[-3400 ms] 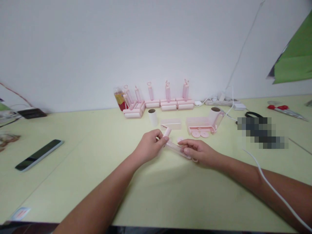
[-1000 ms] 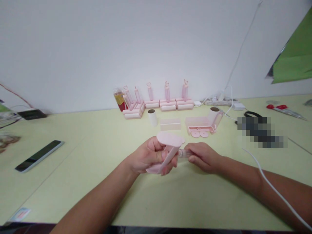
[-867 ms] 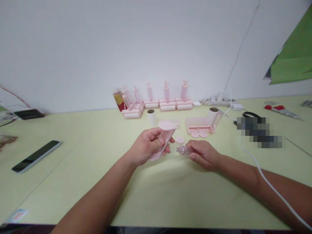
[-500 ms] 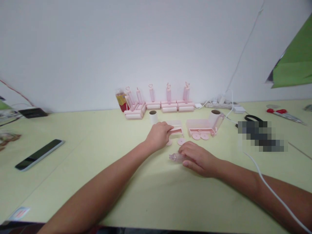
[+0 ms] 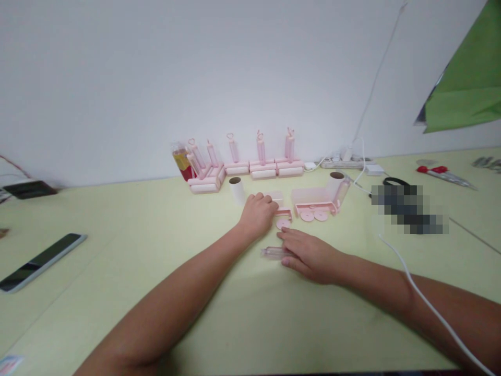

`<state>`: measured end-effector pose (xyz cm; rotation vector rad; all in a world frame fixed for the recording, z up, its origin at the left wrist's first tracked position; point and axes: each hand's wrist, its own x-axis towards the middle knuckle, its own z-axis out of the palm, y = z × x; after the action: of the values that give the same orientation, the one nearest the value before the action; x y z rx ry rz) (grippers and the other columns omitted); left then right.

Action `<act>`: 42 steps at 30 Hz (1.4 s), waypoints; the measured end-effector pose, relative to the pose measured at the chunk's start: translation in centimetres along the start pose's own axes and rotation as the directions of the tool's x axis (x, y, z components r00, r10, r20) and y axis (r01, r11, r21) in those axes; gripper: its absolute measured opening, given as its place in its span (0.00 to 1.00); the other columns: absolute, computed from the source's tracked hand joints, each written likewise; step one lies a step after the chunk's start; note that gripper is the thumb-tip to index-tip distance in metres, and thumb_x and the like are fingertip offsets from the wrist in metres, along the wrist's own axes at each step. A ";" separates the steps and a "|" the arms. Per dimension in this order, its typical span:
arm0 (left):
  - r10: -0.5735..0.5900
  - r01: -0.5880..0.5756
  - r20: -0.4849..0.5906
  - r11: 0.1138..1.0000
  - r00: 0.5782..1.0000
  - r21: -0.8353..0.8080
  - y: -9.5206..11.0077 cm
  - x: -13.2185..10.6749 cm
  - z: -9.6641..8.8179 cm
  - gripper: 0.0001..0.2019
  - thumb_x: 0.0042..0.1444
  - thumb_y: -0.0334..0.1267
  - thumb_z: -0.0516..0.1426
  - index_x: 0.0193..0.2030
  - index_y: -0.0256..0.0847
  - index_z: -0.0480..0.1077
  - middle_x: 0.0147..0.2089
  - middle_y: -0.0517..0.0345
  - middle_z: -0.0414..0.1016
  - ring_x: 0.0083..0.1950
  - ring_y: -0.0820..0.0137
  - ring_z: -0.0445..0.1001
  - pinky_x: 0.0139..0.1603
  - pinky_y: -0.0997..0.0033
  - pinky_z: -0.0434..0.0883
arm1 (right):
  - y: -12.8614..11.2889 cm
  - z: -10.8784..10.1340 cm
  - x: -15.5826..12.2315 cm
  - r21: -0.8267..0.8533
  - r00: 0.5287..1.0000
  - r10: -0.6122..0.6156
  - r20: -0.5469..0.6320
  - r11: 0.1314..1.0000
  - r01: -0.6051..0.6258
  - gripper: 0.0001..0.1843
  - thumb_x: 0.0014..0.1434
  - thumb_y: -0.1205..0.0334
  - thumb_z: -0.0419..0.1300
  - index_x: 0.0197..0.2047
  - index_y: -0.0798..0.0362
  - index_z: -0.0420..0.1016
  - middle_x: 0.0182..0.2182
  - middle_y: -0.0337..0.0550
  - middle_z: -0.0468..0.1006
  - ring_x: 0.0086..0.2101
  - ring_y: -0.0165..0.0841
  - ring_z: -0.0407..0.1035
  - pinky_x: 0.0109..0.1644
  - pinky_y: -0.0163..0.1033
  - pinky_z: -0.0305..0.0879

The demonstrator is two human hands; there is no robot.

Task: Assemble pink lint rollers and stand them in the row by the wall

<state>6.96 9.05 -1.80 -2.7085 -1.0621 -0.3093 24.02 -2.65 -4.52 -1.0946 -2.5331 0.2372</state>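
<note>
My left hand [image 5: 258, 215] is curled over the left end of a pink plastic frame [image 5: 288, 213], covering part of it. My right hand [image 5: 313, 256] lies low with fingers outstretched, thumb apart, over the end of a clear handle tube [image 5: 274, 253] lying on the table. Its fingertips reach the edge of a pink disc [image 5: 282, 223]. A translucent cover [image 5: 277, 197] lies behind the left hand. Further right are a second pink frame [image 5: 313, 209] with a cover [image 5: 309, 195], and two more pink discs [image 5: 307, 216]. A white paper roll [image 5: 237, 192] stands behind the left hand.
Several pink lint rollers [image 5: 263, 171] line the wall beside a yellow-and-red package [image 5: 183, 163]. Another white roll [image 5: 335, 184] and a clear tube [image 5: 343, 192] stand right. A phone [image 5: 43, 261] lies left; scissors [image 5: 446, 175], a power strip [image 5: 346, 163] and a white cable [image 5: 415, 284] lie right.
The view has turned slightly to the right. My left hand's fingers have drawn in over the pink frame. My right hand's fingers have stretched forward to the pink disc.
</note>
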 end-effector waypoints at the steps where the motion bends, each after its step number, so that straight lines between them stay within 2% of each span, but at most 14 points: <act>1: -0.007 0.007 -0.001 1.000 1.000 0.002 -0.1 -0.1 0.1 0.10 0.62 0.33 0.52 0.39 0.40 0.76 0.39 0.47 0.75 0.45 0.58 0.67 0.44 0.57 0.59 | 0.0 0.0 0.0 0.010 1.000 0.002 0.012 1.000 -0.002 0.20 0.67 0.52 0.51 0.47 0.62 0.73 0.55 0.64 0.72 0.61 0.51 0.61 0.66 0.56 0.57; 5: -0.046 0.046 -0.010 0.999 0.999 0.001 -0.3 -0.5 0.4 0.11 0.62 0.33 0.52 0.44 0.41 0.76 0.40 0.48 0.75 0.45 0.59 0.67 0.44 0.58 0.60 | 0.5 0.1 0.0 0.058 0.999 0.014 0.049 0.998 -0.017 0.21 0.67 0.53 0.52 0.50 0.62 0.73 0.59 0.63 0.69 0.64 0.51 0.56 0.67 0.56 0.54; 9: -0.069 0.067 -0.054 0.997 0.996 -0.041 0.3 -1.8 0.0 0.13 0.63 0.34 0.51 0.50 0.42 0.74 0.48 0.49 0.75 0.50 0.59 0.67 0.47 0.58 0.62 | 0.9 0.3 -0.1 0.111 0.999 0.033 0.021 0.993 -0.035 0.23 0.67 0.53 0.52 0.56 0.62 0.69 0.59 0.64 0.68 0.64 0.48 0.57 0.67 0.55 0.55; 12: -0.001 -0.006 -0.060 0.993 0.998 -0.118 1.0 -3.6 -0.4 0.14 0.64 0.36 0.51 0.54 0.43 0.72 0.56 0.50 0.73 0.55 0.60 0.67 0.52 0.57 0.62 | 0.9 0.4 -0.1 0.185 0.999 -0.010 -0.042 0.983 0.017 0.21 0.67 0.53 0.52 0.55 0.59 0.68 0.56 0.61 0.71 0.59 0.46 0.62 0.63 0.54 0.59; 15: 0.094 -0.097 -0.031 0.982 0.995 -0.162 1.6 -5.5 -0.4 0.18 0.66 0.41 0.49 0.60 0.44 0.68 0.64 0.51 0.68 0.65 0.58 0.61 0.62 0.53 0.57 | 0.6 0.3 -0.1 0.240 0.996 -0.070 -0.049 0.967 0.080 0.15 0.66 0.55 0.54 0.50 0.57 0.68 0.49 0.57 0.74 0.50 0.44 0.67 0.57 0.52 0.64; 18: 0.152 -0.146 0.020 0.973 0.988 -0.180 1.9 -6.6 -0.1 0.21 0.68 0.41 0.46 0.66 0.44 0.61 0.67 0.49 0.64 0.71 0.57 0.54 0.68 0.48 0.50 | 0.2 0.2 -0.2 0.247 0.994 -0.110 -0.025 0.962 0.113 0.12 0.66 0.55 0.53 0.44 0.56 0.68 0.42 0.53 0.75 0.43 0.41 0.67 0.50 0.48 0.66; 22: 0.235 -0.201 0.106 0.945 0.966 -0.259 2.1 -7.0 0.4 0.28 0.66 0.43 0.48 0.71 0.37 0.52 0.72 0.42 0.54 0.73 0.54 0.49 0.69 0.46 0.51 | -0.2 0.1 -0.4 0.252 0.990 -0.137 -0.030 0.958 0.141 0.16 0.68 0.51 0.48 0.39 0.54 0.67 0.35 0.49 0.74 0.35 0.37 0.66 0.42 0.42 0.65; 25: 0.276 -0.208 0.171 0.919 0.946 -0.335 2.4 -6.9 0.5 0.33 0.62 0.45 0.53 0.70 0.33 0.51 0.72 0.39 0.52 0.73 0.51 0.51 0.69 0.48 0.53 | -0.3 -0.1 -0.6 0.230 0.989 -0.142 -0.047 0.962 0.149 0.19 0.68 0.48 0.46 0.36 0.53 0.65 0.31 0.47 0.73 0.31 0.36 0.64 0.38 0.40 0.62; 29: 0.224 -0.135 0.213 0.921 0.951 -0.364 2.6 -6.7 0.2 0.32 0.63 0.45 0.51 0.70 0.29 0.52 0.71 0.35 0.54 0.72 0.50 0.51 0.70 0.46 0.52 | -0.3 -0.3 -0.6 0.227 0.989 -0.139 -0.056 0.962 0.149 0.19 0.69 0.48 0.45 0.37 0.54 0.65 0.32 0.47 0.73 0.32 0.35 0.64 0.38 0.40 0.62; 42: 0.246 -0.173 0.132 0.896 0.960 -0.409 2.3 -6.1 0.5 0.27 0.64 0.44 0.51 0.67 0.36 0.57 0.69 0.41 0.59 0.71 0.52 0.55 0.69 0.44 0.53 | -0.2 -0.1 -0.6 0.281 0.986 -0.133 -0.104 0.947 0.157 0.15 0.68 0.50 0.48 0.40 0.53 0.65 0.36 0.48 0.74 0.35 0.36 0.65 0.41 0.41 0.63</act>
<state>4.23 3.66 -4.20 -3.2362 -0.8041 -0.2680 24.29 -3.21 -4.53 -0.7853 -2.3955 0.4933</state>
